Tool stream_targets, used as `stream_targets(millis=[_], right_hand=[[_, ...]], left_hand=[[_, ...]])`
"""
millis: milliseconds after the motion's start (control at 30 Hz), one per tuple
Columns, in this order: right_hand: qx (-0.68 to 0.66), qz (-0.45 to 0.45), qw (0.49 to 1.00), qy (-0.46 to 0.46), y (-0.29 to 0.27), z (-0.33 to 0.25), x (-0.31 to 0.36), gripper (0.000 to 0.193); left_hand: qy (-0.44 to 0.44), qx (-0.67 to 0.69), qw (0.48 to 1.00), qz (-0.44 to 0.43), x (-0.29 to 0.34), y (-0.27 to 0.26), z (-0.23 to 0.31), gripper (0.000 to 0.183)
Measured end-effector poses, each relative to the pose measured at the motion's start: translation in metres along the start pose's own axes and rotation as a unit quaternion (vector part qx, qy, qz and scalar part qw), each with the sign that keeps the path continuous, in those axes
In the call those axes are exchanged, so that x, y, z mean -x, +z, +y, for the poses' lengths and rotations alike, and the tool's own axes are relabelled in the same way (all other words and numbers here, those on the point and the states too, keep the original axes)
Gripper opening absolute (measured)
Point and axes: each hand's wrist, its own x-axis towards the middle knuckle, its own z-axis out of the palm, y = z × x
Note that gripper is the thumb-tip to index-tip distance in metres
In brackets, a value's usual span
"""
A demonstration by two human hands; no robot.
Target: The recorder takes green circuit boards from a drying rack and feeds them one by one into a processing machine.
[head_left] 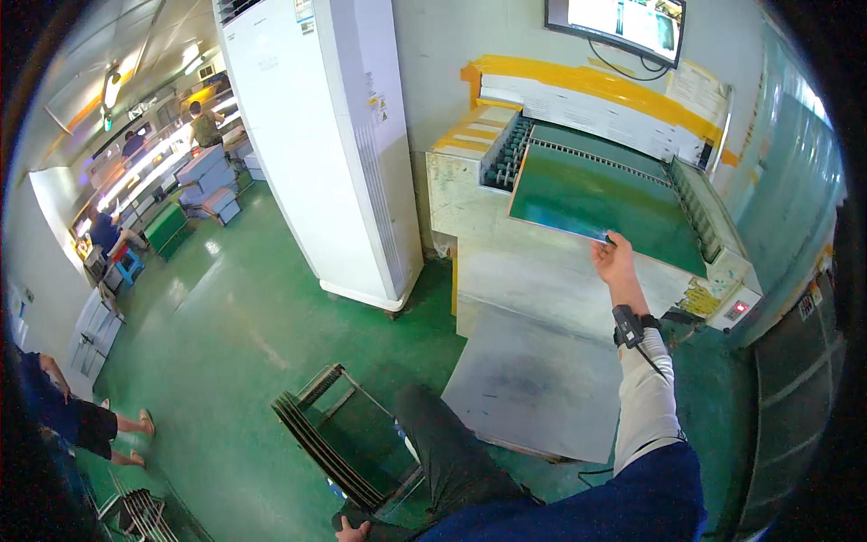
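Observation:
My right hand (613, 257) reaches forward and pinches the near edge of a flat green panel (601, 194). That panel has a thin copper-coloured rim and rests on the roller bed of a pale machine (542, 257), with its near edge toward me. Beyond it, a second green panel (596, 155) lies deeper in the machine, behind a row of small rollers (601, 158). At the bottom edge, only part of my left hand (352, 531) shows, beside the lower end of a slotted rack (330, 452); whether it grips anything is hidden.
A grey board (542, 388) lies low in front of the machine. A tall white cabinet unit (312, 135) stands left of it. A screen (623, 25) hangs above. Another rack (144, 517) sits lower left, near a person (77, 406). More people are farther back.

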Motion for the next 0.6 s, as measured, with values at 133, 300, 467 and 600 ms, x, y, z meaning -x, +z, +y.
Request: stream_targets(millis=[133,300,467,600], right_hand=[[-0.019,-0.006,1.0,0.003,-0.007,-0.007,-0.008,0.021],[-0.003,-0.025,1.0,-0.003,0.005,-0.004,-0.011,0.022],[-0.012,-0.157,0.987,0.017,-0.033,-0.002,-0.072,0.011],[0.007,-0.154,0.988,-0.011,-0.081,-0.017,-0.109,0.028]], left_hand=[[0.038,-0.07,0.997,0.009,0.014,-0.008,0.018,0.071],[-0.143,0.188,0.97,0.057,0.032,-0.025,0.048,0.095],[-0.173,0.171,0.968,0.058,0.021,-0.02,0.04,0.112],[-0.167,0.196,0.965,0.057,0.049,-0.047,0.06,0.103]])
